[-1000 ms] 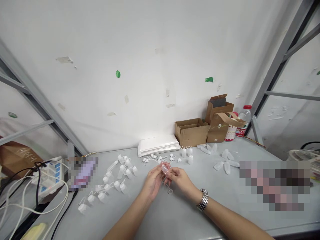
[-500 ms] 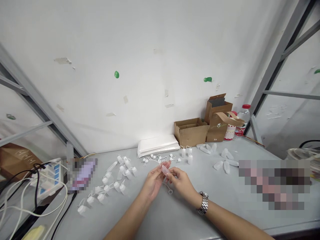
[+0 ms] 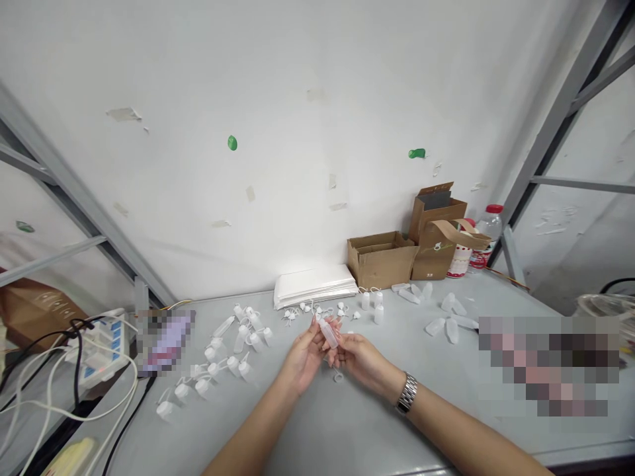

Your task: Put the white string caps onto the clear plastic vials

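- One small translucent bottle (image 3: 328, 334): holding it tilted between the left hand (image 3: 305, 357) and the right hand (image 3: 366, 362), above the grey table (image 3: 342, 436).
- Gripping its upper end with left fingers, its lower end with right fingers.
- Showing a pale ring (image 3: 338, 379) just below the hands; unable to tell if hanging or resting.
- Facing small white pieces (image 3: 290, 314) beyond the hands, near a white paper stack (image 3: 315, 287).
- Having white-capped bottles (image 3: 241, 340) at left, three upright bottles (image 3: 379, 315) and translucent pieces (image 3: 435, 327) at right.

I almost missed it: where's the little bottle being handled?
In the head view, the little bottle is below centre, slightly right, held between the left hand and right hand, in front of the white stack.
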Available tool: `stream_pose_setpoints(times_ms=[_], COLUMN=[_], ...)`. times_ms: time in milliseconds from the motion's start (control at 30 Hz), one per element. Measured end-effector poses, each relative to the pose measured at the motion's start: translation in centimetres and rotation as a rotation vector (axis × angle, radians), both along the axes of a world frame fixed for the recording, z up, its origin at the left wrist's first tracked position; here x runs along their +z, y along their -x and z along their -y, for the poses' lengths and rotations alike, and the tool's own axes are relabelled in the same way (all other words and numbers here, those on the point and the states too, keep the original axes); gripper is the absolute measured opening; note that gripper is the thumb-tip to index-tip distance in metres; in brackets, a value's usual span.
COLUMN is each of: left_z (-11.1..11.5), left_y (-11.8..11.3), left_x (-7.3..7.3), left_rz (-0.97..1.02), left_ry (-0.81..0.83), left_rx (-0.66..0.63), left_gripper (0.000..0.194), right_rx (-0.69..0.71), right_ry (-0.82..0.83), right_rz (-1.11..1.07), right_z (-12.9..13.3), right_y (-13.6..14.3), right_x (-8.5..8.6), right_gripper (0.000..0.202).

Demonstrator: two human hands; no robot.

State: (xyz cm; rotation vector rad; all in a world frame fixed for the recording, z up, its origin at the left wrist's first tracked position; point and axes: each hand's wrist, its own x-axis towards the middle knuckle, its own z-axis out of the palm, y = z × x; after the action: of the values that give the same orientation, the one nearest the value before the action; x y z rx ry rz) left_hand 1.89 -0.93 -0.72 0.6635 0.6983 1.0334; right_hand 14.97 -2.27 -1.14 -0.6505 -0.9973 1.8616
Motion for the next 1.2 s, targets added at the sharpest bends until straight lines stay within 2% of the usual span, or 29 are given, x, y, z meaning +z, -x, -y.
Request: stream_pose_setpoints(times_ms=[100, 200, 300, 500, 567, 633, 700, 767, 833, 933, 1200], left_z=[-0.1, -0.2, 0.0, 0.1, -0.2, -0.7, -1.2, -1.6, -1.6, -1.4, -1.7], left_y=[0.1, 0.2, 0.0, 0.0, 0.4, 0.9, 1.4, 1.8, 1.9, 1.6, -1.6], left_x=[-0.1, -0.3, -0.2, 0.5, 0.6, 0.4, 0.0, -0.7, -1.5, -2.4, -2.3], left_rz=[-0.036, -0.047, -0.020, -0.053, -0.105, -0.226, -0.446, -0.750, -1.035, -1.273, -1.425], left_ry=[-0.019, -0.056, -0.080, -0.121, -0.157, -0.180, -0.242, -0.422, -0.681, -0.937, -1.126], left_rx=[0.044, 0.091, 0.074, 0.000, 0.010, 0.075, 0.187, 0.304, 0.360, 0.307, 0.138], left_gripper=[0.032, 0.026, 0.025, 0.026, 0.030, 0.036, 0.039, 0.037, 0.032, 0.030, 0.033], right_rx=[-0.023, -0.111, -0.174, -0.085, -0.117, -0.254, -0.446, -0.574, -0.628, -0.640, -0.658], right_ry=[-0.022, -0.079, -0.126, -0.115, -0.154, -0.222, -0.276, -0.294, -0.296, -0.291, -0.311], right_rz=[0.063, 0.170, 0.238, 0.127, 0.147, 0.226, 0.312, 0.343, 0.345, 0.349, 0.382], right_z=[0.0, 0.0, 0.1, 0.1, -0.2, -0.7, -1.2, -1.6, -2.0, -2.3, -2.7], right_y=[0.0, 0.0, 0.1, 0.2, -0.2, -1.1, -2.2, -3.3, -4.1, -4.6, -4.4], right_x=[-0.2, -0.1, -0.1, -0.2, 0.2, 0.7, 1.3, 1.8, 1.9, 1.7, 0.9], right_gripper=[0.033, 0.031, 0.032, 0.032, 0.032, 0.032, 0.033, 0.033, 0.034, 0.035, 0.038])
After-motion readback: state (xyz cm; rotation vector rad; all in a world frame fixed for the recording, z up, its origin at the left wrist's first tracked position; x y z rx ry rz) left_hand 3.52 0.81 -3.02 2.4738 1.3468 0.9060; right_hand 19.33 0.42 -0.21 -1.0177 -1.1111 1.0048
